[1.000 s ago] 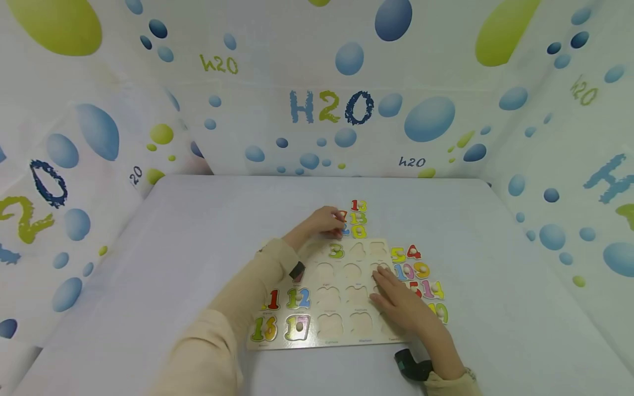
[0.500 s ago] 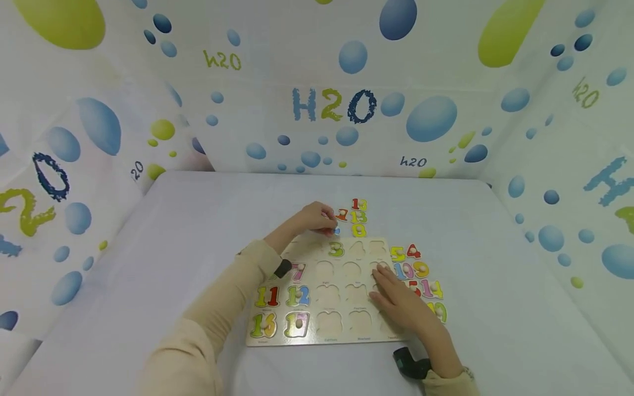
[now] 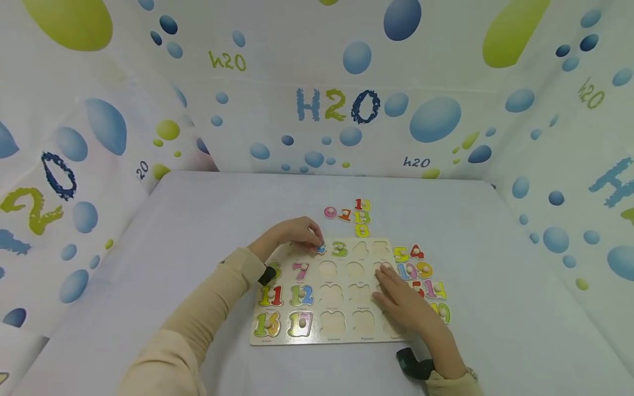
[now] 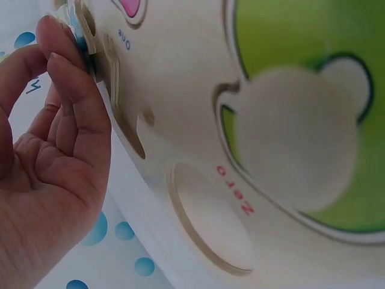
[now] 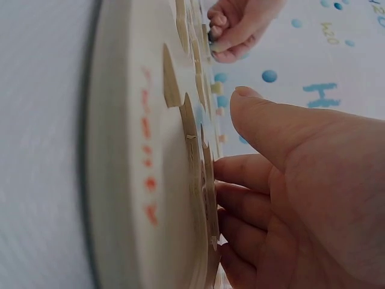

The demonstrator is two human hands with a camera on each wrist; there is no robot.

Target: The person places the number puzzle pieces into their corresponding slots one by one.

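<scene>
In the head view a wooden number puzzle board (image 3: 317, 304) lies on the white table. My left hand (image 3: 297, 231) pinches a blue number piece (image 3: 321, 249), which looks like a 2, at the board's top row, just left of the green 3 (image 3: 339, 249). The left wrist view shows the blue piece (image 4: 77, 27) tilted between thumb and fingers at a recess; whether it is seated I cannot tell. My right hand (image 3: 408, 308) rests on the board's right side, fingers extended. In the right wrist view its fingertips (image 5: 240, 171) touch the board surface.
Loose pieces lie behind the board: a pink 0 (image 3: 330, 212), a red-orange piece (image 3: 344, 215), a yellow piece (image 3: 362, 230) and two 13s. More loose pieces, including a red 4 (image 3: 417, 252), lie right of the board. Pieces such as 11 (image 3: 271, 296) and 17 (image 3: 300, 324) sit in recesses.
My left hand has moved from behind the board toward me and left, bringing the blue piece to the top row. The pink 0 is now uncovered. My right hand stays in place.
</scene>
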